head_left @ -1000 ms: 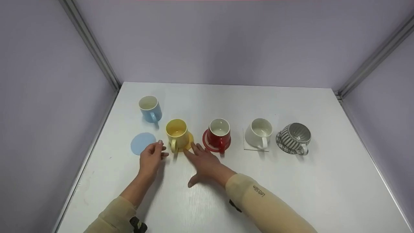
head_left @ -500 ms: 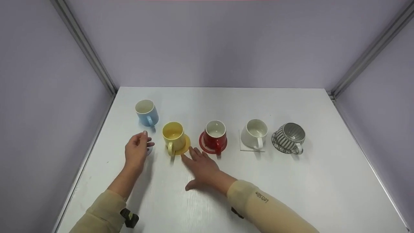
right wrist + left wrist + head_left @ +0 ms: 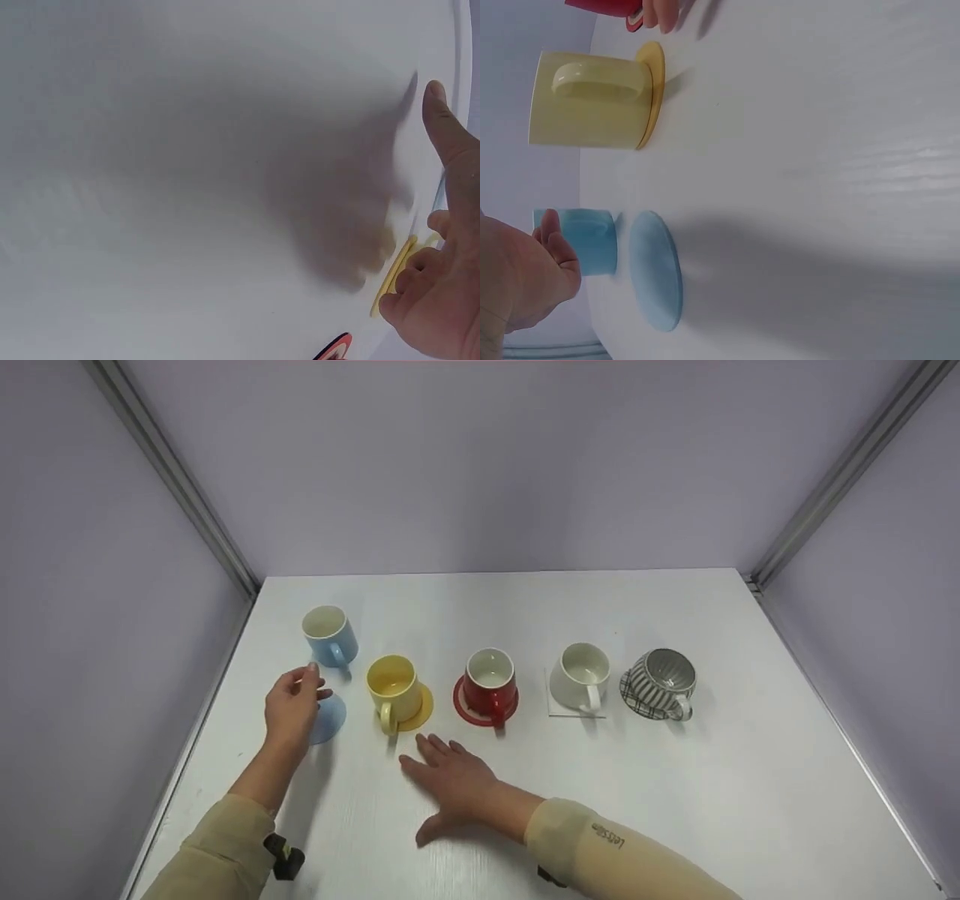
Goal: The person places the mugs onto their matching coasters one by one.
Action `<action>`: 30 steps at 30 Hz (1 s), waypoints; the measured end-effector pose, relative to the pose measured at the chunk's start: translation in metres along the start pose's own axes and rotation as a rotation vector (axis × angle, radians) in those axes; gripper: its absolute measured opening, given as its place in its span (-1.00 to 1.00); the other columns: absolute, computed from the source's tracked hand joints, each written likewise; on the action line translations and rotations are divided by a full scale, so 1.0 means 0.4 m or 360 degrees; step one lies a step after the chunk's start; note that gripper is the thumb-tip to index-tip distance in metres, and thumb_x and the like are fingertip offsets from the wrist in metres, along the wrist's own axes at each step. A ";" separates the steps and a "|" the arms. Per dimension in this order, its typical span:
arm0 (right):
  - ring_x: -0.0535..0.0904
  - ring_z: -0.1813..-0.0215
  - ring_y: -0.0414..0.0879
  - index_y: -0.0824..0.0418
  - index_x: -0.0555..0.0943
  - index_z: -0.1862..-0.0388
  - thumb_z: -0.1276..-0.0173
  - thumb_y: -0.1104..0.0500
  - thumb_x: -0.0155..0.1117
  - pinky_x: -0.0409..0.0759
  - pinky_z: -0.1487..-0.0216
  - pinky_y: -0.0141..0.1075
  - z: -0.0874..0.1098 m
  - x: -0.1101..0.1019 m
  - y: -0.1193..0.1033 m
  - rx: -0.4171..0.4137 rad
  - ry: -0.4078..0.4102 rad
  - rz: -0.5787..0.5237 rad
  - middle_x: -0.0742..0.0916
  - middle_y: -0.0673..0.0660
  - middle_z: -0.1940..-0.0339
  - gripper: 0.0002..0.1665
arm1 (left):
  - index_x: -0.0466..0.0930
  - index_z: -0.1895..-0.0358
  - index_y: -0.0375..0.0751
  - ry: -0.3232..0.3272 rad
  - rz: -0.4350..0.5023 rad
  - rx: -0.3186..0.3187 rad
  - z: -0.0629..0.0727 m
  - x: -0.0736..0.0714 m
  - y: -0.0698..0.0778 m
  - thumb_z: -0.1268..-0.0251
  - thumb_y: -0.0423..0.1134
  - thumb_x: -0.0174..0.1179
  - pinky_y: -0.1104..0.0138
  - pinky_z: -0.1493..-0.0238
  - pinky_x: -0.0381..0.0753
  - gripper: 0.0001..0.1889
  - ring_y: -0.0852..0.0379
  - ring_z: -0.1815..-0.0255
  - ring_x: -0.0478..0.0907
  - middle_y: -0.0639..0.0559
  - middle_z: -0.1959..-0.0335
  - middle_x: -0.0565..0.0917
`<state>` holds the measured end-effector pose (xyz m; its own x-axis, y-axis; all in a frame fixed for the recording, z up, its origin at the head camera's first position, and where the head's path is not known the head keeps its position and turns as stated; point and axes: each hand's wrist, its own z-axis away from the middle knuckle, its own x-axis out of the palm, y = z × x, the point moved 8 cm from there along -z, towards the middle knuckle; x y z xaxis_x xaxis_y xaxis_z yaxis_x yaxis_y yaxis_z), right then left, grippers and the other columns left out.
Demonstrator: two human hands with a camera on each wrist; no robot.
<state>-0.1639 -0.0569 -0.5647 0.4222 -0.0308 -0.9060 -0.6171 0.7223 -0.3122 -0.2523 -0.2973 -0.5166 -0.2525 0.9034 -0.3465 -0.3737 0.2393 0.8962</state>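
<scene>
My left hand [image 3: 292, 709] is over the left side of the table, fingers loosely bent, holding nothing. It hovers beside a round blue coaster [image 3: 328, 720] and just in front of a light blue mug [image 3: 330, 639], which stands on the bare table behind that coaster. With fingers spread, my right hand [image 3: 454, 784] is in front of a yellow mug [image 3: 394, 690], and nothing is in it. The yellow mug sits off-centre to the left on a round yellow coaster [image 3: 424, 711]. In the left wrist view the blue coaster [image 3: 656, 270] lies uncovered.
Rightward in a row stand a red mug [image 3: 490, 686] on a red coaster [image 3: 461, 709], a white mug [image 3: 579, 679] on a square white coaster [image 3: 556, 709], and a striped mug [image 3: 660, 682] on a checked coaster [image 3: 637, 706]. Walls enclose the white table [image 3: 750, 795].
My left hand has moved left, away from the yellow mug, past the blue coaster toward the light blue mug. The right hand has drawn back from the yellow coaster toward me.
</scene>
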 end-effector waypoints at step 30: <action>-0.12 -0.78 0.00 -0.17 -0.01 -0.80 -0.09 -0.63 0.44 -0.02 -0.72 -0.11 -0.176 -0.023 -0.137 -0.0135 0.0060 0.0118 0.02 0.10 -0.81 0.45 | 0.31 -0.57 -0.28 -0.0074 -0.0060 0.0014 -0.075 0.031 0.073 -0.71 0.19 -0.09 0.02 -0.49 0.45 -0.32 -0.14 -0.41 0.56 -0.27 -0.43 0.51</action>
<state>-0.1806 -0.1450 -0.5595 0.3491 -0.0067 -0.9371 -0.7005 0.6623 -0.2657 -0.2933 -0.2897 -0.5031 -0.1964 0.9092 -0.3671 -0.3740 0.2766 0.8852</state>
